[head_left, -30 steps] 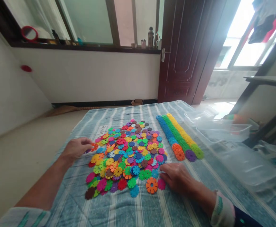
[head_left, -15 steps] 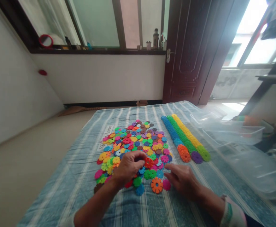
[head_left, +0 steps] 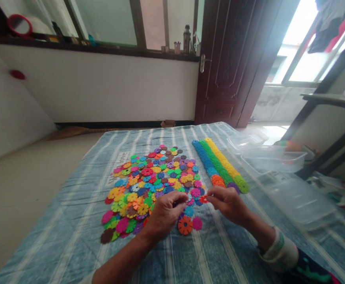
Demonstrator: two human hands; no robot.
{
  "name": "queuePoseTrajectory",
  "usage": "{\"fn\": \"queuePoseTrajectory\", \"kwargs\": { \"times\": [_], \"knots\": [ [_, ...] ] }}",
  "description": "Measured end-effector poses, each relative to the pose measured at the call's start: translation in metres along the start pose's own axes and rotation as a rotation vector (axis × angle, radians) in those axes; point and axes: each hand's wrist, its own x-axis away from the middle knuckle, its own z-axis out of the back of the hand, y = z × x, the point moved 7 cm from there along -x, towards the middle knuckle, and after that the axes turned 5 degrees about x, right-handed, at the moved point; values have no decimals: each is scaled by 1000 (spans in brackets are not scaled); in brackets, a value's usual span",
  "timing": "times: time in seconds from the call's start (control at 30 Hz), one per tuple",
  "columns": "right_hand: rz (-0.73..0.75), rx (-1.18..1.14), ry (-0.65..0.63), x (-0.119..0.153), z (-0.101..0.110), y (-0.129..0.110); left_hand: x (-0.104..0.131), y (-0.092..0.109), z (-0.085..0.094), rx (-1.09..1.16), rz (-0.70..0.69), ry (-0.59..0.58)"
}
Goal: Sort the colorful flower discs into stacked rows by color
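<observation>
My right hand pinches a red-orange notched plastic disc between thumb and fingertips, above the near right edge of a pile of colourful discs. My left hand is over the near side of the pile, its thumb and index finger curled close together. Whether anything is between them is hidden. Just below the hands, an orange disc and a magenta disc lie side by side on the cloth. Beyond my right hand, a row of overlapping orange discs continues a blue row.
Green and yellow disc rows run alongside the blue one, ending in purple and lime discs. Clear plastic boxes and a clear lid sit to the right. A striped blue cloth covers the table.
The red-orange disc has passed from my left hand to my right, which has closed on it. The view has shifted, so the scene appears further left.
</observation>
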Motion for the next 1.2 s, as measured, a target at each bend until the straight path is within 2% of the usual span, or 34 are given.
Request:
{"fn": "queuePoseTrajectory", "kwargs": {
  "times": [0.1, 0.2, 0.4, 0.57, 0.63, 0.7, 0.77, 0.87, 1.0, 1.2],
  "knots": [
    [-75, 122, -50, -4, 25, 19, -3, 6, 10, -105, -114, 42],
    [-115, 243, -77, -4, 38, 36, -5, 11, 15, -205, -227, 78],
    [-164, 392, -135, -3, 32, 53, -7, 5, 19, -349, -298, 110],
    [-208, 523, -99, -4, 33, 61, -1, 12, 20, -493, -400, 142],
    [-218, 558, -88, -4, 32, 63, 4, 17, 11, -559, -414, 48],
    [-223, 575, -86, -4, 31, 64, 10, 21, -3, -609, -391, -114],
    [-225, 595, -83, -4, 30, 65, 17, 22, -16, -664, -326, -275],
    [-229, 628, -77, -3, 30, 65, 24, 18, -26, -765, -211, -408],
    [-229, 628, -77, -2, 30, 65, 27, 13, -30, -840, -155, -456],
    [-235, 611, -44, -2, 39, 63, 26, 13, -29, -802, -166, -443]
  ]
}}
